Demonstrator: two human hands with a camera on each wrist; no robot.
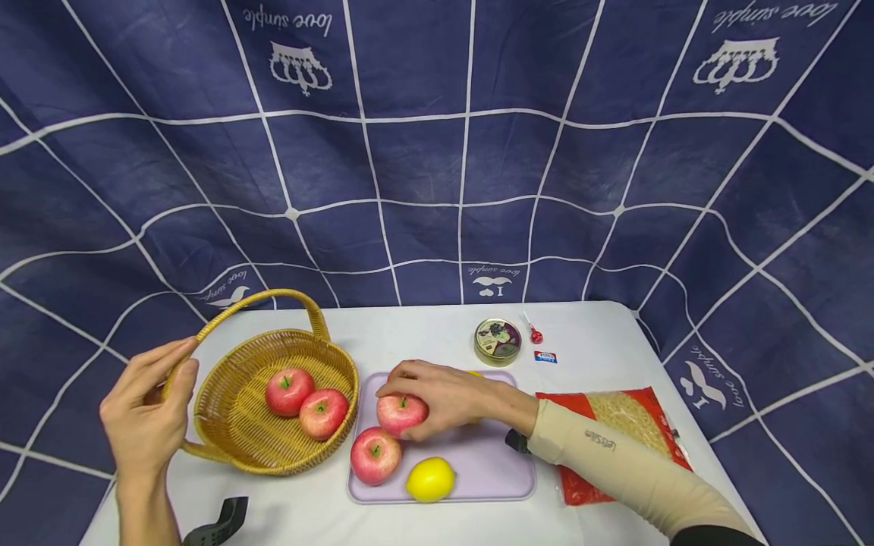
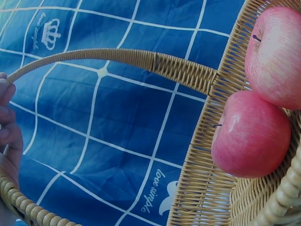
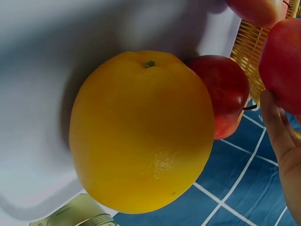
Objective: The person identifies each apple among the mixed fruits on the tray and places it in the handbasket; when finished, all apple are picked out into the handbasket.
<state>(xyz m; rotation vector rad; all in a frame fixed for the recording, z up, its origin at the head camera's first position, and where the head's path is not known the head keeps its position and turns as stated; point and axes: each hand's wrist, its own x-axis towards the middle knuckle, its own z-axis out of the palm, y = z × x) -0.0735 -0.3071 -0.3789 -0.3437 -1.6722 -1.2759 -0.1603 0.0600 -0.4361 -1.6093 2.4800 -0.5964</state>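
Observation:
My left hand (image 1: 153,409) grips the arched handle of a wicker basket (image 1: 232,447), on the left of the table. Two red apples (image 1: 290,392) (image 2: 251,134) lie inside the basket. My right hand (image 1: 447,396) holds another apple (image 1: 401,414) (image 3: 284,66) over the left part of a lavender tray (image 1: 492,478). Just in front of it sits one more apple (image 1: 375,456), with a yellow lemon (image 1: 431,479) to its right. A large orange-yellow fruit (image 3: 141,136) and a dark red apple (image 3: 220,89) show in the right wrist view; my right hand mostly hides them in the head view.
Right of the tray lies a red and clear bag of pasta (image 1: 628,425), partly under my right forearm. Behind the tray stand a round tin (image 1: 498,341), a red wrapped lollipop (image 1: 536,335) and a small blue-and-red packet (image 1: 545,357). A blue checked curtain (image 1: 423,167) hangs behind the table.

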